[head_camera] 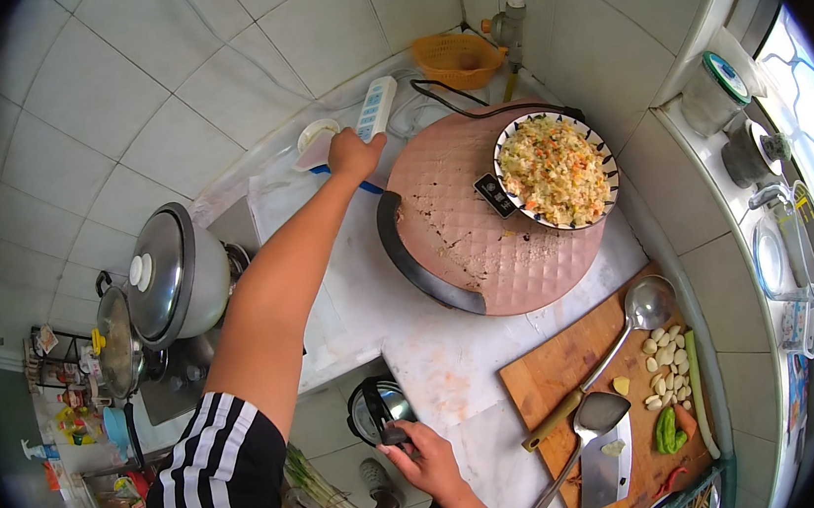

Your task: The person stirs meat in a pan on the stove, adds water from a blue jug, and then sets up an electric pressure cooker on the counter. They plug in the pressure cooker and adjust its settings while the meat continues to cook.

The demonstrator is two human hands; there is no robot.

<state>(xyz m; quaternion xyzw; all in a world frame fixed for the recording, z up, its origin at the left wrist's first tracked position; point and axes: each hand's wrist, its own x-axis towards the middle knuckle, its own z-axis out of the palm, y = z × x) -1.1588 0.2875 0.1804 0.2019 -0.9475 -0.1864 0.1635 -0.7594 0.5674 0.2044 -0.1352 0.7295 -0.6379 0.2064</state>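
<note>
My left hand (354,157) reaches far over the counter and is closed around the near end of a white power strip (375,108). Close by its fingers are a pale pink object (316,150) and a small round dish (317,131). Nearer my body, my right hand (423,459) grips a small black piece (394,434), too small to identify, above the counter's inner edge. A round pink electric griddle (497,259) sits on the marble counter, a plate of fried rice with diced vegetables (556,171) on its lid. Its black cord (462,107) runs along the back.
At right, a wooden cutting board (540,389) holds a ladle (649,303), a spatula (601,412), a cleaver (608,467), garlic cloves (663,357) and green peppers (667,431). Pots (175,275) stand on the left stove. An orange basket (457,63) is in the corner. Glass jars (714,95) line the sill.
</note>
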